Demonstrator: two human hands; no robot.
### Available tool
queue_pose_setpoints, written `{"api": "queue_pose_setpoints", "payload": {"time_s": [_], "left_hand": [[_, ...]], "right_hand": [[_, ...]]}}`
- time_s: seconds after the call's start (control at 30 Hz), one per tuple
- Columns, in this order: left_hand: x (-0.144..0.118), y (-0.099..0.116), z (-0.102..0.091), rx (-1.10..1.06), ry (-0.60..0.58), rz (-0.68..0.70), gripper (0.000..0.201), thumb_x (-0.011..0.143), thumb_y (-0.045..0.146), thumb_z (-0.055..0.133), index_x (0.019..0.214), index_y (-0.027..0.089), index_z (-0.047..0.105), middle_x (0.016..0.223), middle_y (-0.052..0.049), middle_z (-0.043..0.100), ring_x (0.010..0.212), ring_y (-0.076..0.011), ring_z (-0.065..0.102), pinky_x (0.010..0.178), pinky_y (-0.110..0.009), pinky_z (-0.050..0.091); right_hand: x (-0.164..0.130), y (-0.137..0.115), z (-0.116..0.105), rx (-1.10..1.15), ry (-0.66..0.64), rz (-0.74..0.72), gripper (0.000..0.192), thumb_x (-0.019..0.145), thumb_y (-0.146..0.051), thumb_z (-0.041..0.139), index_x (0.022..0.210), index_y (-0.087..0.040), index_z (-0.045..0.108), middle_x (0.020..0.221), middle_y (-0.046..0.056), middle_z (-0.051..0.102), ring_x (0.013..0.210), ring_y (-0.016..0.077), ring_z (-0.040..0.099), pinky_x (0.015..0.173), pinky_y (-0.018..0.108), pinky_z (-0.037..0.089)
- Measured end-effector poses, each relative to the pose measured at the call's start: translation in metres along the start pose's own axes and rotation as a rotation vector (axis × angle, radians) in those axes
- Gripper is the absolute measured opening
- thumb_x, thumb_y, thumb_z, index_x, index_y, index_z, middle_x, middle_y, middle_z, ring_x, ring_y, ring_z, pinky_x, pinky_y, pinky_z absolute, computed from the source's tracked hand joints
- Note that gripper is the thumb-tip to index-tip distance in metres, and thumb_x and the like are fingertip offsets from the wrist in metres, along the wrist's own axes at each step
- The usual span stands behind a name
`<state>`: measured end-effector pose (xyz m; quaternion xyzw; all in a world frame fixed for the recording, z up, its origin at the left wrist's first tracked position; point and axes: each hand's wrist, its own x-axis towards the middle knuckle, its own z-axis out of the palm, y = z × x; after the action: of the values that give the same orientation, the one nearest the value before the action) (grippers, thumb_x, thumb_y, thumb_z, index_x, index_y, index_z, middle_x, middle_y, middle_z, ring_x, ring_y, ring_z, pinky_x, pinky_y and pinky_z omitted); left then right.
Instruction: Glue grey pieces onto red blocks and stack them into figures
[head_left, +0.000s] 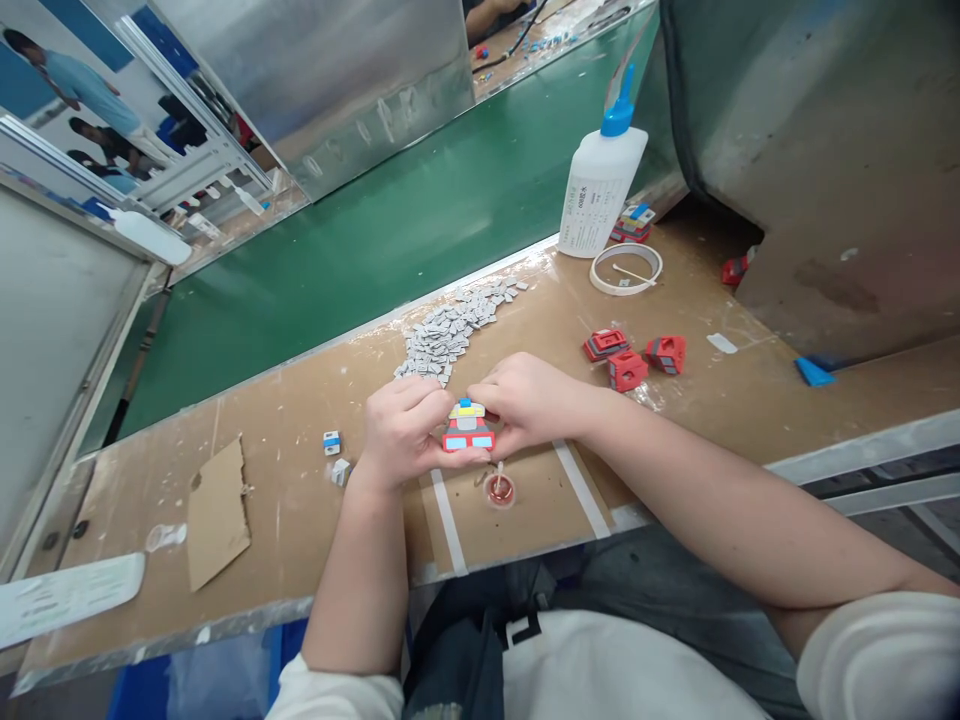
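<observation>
Hands: my left hand [405, 430] and right hand [529, 400] pinch the red toy piece [468, 432].
Risk: glue dish [499, 490] at six o'clock; I could smear it.

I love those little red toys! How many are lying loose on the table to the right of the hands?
3. One red toy piece lies leftmost, one just below it, one to their right. Another red piece sits farther back; others may be hidden.

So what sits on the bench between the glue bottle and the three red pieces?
In the head view, a white tape ring with a small stick across it lies between the bottle and the red pieces; otherwise bare board.
</observation>
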<state>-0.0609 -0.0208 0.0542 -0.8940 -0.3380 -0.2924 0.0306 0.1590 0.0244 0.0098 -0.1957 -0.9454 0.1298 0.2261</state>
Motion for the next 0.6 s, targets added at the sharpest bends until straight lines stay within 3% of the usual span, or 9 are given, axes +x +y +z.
{"api": "queue_pose_setpoints", "payload": {"time_s": [0.33,0.6], "left_hand": [[-0.0042,-0.0012,0.0043,0.026,0.006,0.013,0.063,0.1,0.079,0.052,0.07,0.023,0.053,0.062,0.001,0.048,0.058,-0.0144,0.039,0.059,-0.032,0.032],[-0.005,0.0002,0.0072,0.034,0.001,-0.011,0.066,0.097,0.082,0.054,0.068,0.024,0.046,0.062,0.002,0.044,0.056,-0.0142,0.036,0.058,-0.034,0.029]], "right_hand": [[-0.0034,0.0033,0.0044,0.015,0.005,-0.008,0.039,0.089,-0.057,0.071,0.079,-0.023,0.055,0.064,0.0,0.064,0.056,0.0159,0.053,0.06,0.03,0.02],[-0.0069,0.0074,0.007,-0.005,0.03,-0.053,0.043,0.094,-0.059,0.067,0.076,-0.024,0.05,0.062,0.0,0.06,0.055,0.0153,0.049,0.06,0.031,0.021]]}}
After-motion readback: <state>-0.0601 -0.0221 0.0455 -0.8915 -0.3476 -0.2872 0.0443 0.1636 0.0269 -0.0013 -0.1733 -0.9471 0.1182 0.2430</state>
